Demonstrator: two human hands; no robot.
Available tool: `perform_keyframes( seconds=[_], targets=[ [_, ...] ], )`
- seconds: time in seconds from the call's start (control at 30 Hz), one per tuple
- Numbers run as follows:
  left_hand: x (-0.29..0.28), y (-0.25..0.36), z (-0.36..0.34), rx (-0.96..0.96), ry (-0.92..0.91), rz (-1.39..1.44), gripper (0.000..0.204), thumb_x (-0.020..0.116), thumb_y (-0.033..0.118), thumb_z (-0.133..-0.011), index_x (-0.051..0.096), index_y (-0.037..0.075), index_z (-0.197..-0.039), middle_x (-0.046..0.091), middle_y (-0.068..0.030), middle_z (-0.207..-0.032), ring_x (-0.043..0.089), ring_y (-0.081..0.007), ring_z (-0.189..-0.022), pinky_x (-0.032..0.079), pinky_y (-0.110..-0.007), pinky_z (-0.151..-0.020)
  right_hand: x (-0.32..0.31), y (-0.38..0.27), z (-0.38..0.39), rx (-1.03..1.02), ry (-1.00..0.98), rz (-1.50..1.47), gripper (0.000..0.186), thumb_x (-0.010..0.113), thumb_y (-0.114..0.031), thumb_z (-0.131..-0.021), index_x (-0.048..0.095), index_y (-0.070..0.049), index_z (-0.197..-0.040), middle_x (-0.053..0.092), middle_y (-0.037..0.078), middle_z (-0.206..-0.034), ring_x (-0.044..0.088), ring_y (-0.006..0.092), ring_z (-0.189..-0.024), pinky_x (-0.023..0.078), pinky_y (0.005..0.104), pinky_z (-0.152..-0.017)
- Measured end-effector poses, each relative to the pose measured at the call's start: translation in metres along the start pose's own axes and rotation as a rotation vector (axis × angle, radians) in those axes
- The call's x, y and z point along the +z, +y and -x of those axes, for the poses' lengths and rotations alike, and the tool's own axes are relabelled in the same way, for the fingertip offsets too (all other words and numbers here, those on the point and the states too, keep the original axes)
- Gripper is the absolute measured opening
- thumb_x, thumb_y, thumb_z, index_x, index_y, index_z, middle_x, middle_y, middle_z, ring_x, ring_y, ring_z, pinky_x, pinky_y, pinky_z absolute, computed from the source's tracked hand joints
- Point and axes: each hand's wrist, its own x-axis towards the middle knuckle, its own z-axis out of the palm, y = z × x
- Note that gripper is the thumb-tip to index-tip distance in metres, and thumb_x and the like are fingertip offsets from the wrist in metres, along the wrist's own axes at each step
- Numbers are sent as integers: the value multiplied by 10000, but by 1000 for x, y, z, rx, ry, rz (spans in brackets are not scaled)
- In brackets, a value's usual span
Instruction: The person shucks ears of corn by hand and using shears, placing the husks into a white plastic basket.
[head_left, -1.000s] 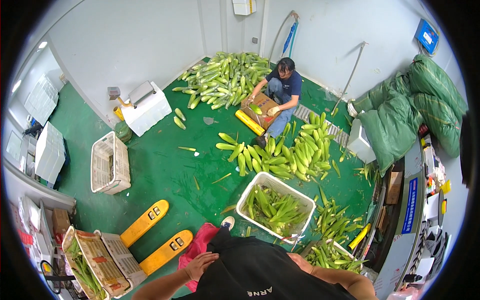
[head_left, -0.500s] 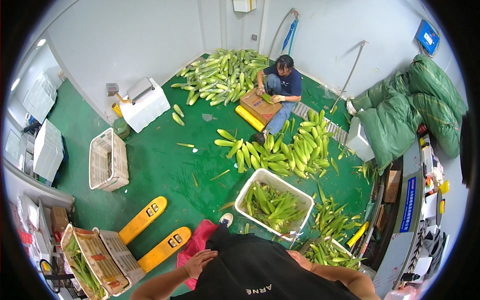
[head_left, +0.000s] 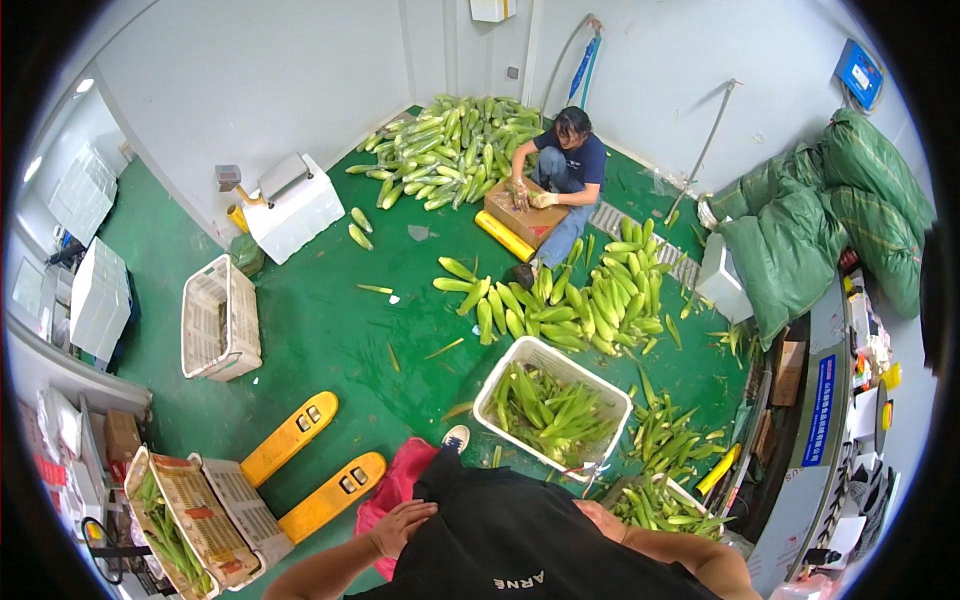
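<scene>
My left hand rests flat against the side of my black shirt, fingers stretched out and holding nothing. On the other side of the shirt lies my right hand, its fingers mostly hidden by the cloth. Just ahead of me stands a white plastic crate filled with green corn husks. Beside my right forearm, a second crate holds more husks. A pink cloth or bag is next to my left hand, close to my shoe.
A seated person works over a cardboard box. Corn piles lie behind and before them. Yellow pallet-jack forks and crates stand at left; green sacks and a metal machine at right.
The seated person's hands have come together over the box, and the green piece they held there no longer shows. My hands stay in place; the view has shifted slightly.
</scene>
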Motion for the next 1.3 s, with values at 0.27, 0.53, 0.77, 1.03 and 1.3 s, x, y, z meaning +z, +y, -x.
perform_keyframes(
  seconds=[0.27,0.53,0.77,1.03,1.3],
  targets=[
    [-3,6,-7,-16,23,19,394,547,184,-842,478,17,-1192,508,-181,-1291,524,-334,-1181,406,-499,-1003,8,12,7,19,-9,-67,451,510,-172,-885,421,10,-1288,445,201,-1349,450,334,-1237,357,417,-1049],
    [0,3,-3,-5,8,-20,400,544,182,-832,479,13,-1188,511,-173,-1291,522,-329,-1184,407,-495,-1004,0,1,0,33,-16,-70,436,512,-165,-879,432,10,-1271,455,199,-1339,461,335,-1226,369,416,-1038],
    [-1,5,-3,-12,3,-11,406,532,178,-833,479,21,-1203,498,-164,-1311,503,-319,-1207,391,-481,-1023,3,6,1,23,-11,-64,458,532,-209,-864,446,10,-1257,449,188,-1345,458,319,-1231,362,405,-1048],
    [0,6,-1,-21,5,-5,407,534,179,-838,481,18,-1208,497,-165,-1316,508,-321,-1203,391,-481,-1020,4,5,2,39,-37,-14,471,527,-184,-863,434,30,-1272,429,182,-1366,433,307,-1257,347,389,-1064],
    [-3,9,-1,-28,15,14,412,547,185,-841,496,13,-1211,506,-173,-1304,519,-330,-1190,398,-491,-1004,-11,-22,-9,36,19,73,445,522,-148,-850,446,33,-1250,444,186,-1354,447,314,-1244,357,390,-1060]
  ],
)
